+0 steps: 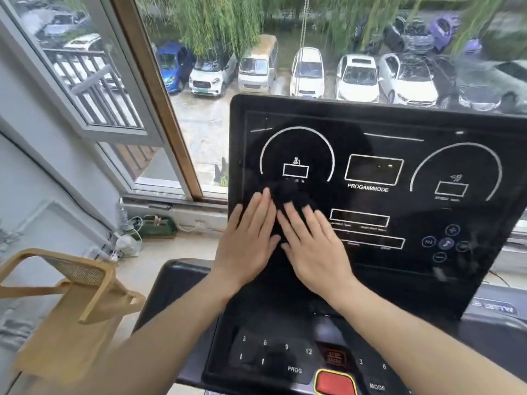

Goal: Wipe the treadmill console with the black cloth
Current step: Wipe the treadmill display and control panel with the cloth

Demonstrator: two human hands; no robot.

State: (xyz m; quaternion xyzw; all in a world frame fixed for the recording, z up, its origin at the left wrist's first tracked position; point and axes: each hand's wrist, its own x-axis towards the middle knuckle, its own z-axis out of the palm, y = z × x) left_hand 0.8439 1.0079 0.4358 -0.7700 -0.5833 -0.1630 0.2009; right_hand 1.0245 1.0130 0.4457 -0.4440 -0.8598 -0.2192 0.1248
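Note:
The treadmill console (399,143) is a glossy black upright panel with white dial outlines and boxes. A black cloth (288,193) lies bunched against its lower left part, hard to tell apart from the dark screen. My left hand (248,238) and my right hand (316,246) lie flat side by side on the panel, fingers stretched out and pressing on the cloth, with most of it hidden under them. Only its fuzzy upper edge shows above my fingertips.
Below the screen sits a button panel (271,354) with numbers and a red stop button (335,383). A wooden chair (65,303) stands at the lower left. A window (199,109) behind the console looks onto parked cars. Cables and a power strip (154,226) lie by the wall.

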